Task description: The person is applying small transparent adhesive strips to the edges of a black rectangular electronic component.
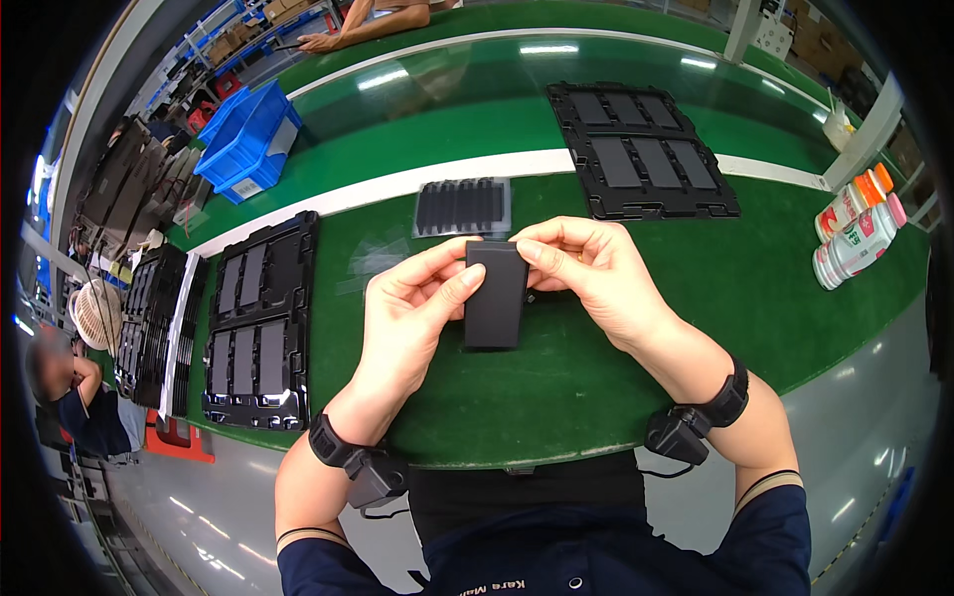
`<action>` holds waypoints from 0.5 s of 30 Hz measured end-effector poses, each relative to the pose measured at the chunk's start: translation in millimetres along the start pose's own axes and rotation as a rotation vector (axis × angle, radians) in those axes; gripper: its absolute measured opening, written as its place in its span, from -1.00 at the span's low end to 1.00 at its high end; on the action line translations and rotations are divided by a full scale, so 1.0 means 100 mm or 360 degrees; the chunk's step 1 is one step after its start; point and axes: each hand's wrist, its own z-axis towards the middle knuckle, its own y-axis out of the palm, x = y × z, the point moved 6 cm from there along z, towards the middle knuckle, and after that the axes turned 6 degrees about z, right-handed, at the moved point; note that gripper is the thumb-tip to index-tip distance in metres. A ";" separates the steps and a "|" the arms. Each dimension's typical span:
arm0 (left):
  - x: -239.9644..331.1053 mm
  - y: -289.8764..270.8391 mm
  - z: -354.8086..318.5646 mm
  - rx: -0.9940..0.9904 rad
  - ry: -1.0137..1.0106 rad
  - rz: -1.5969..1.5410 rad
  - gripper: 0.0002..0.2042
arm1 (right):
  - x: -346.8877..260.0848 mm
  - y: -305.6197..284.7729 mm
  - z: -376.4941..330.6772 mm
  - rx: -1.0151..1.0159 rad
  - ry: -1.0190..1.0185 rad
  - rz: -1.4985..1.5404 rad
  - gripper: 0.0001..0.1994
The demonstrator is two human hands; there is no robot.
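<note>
Between both hands, over the green table, is a flat black rectangular block (493, 308) that looks like a battery pack. My left hand (412, 313) pinches its left edge, thumb laid on the front near the top. At the upper right corner, my right hand (596, 268) has its thumb and fingertips closed together on the block's edge. Whether they also hold something small there is too fine to make out. Just beyond the block lies a clear sheet with black strips (462, 207). Thin pieces of clear film (378, 260) lie on the table beyond my left hand.
Left of me a black tray (256, 411) holds dark flat pieces, beside a stack of trays (149, 328). A similar tray (664, 210) sits far right. Blue bins (248, 149) stand far left, bottles (863, 238) at right. Other people are at left (94, 407) and far side (368, 25).
</note>
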 end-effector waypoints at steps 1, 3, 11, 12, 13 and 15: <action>-0.01 0.00 0.00 0.0000 0.0000 0.0000 -0.72 | 0.01 0.00 -0.01 0.0005 0.0016 0.0031 -0.77; -0.02 -0.01 -0.01 -0.0009 0.0019 0.0029 -0.73 | 0.03 0.00 -0.01 0.0007 0.0030 0.0062 -0.77; 0.02 0.00 -0.02 0.0037 0.0075 0.0073 -0.74 | -0.02 0.07 -0.01 0.0042 -0.0033 -0.0069 -0.80; 0.03 0.00 -0.02 0.0042 0.0098 0.0145 -0.75 | -0.01 0.06 -0.01 0.0045 -0.0033 -0.0071 -0.80; 0.04 0.02 -0.02 0.0040 0.0097 0.0144 -0.75 | 0.00 0.04 0.00 0.0033 -0.0029 -0.0075 -0.79; 0.05 0.03 -0.01 0.0085 0.0087 0.0131 -0.78 | 0.01 0.02 -0.01 0.0022 -0.0021 -0.0081 -0.78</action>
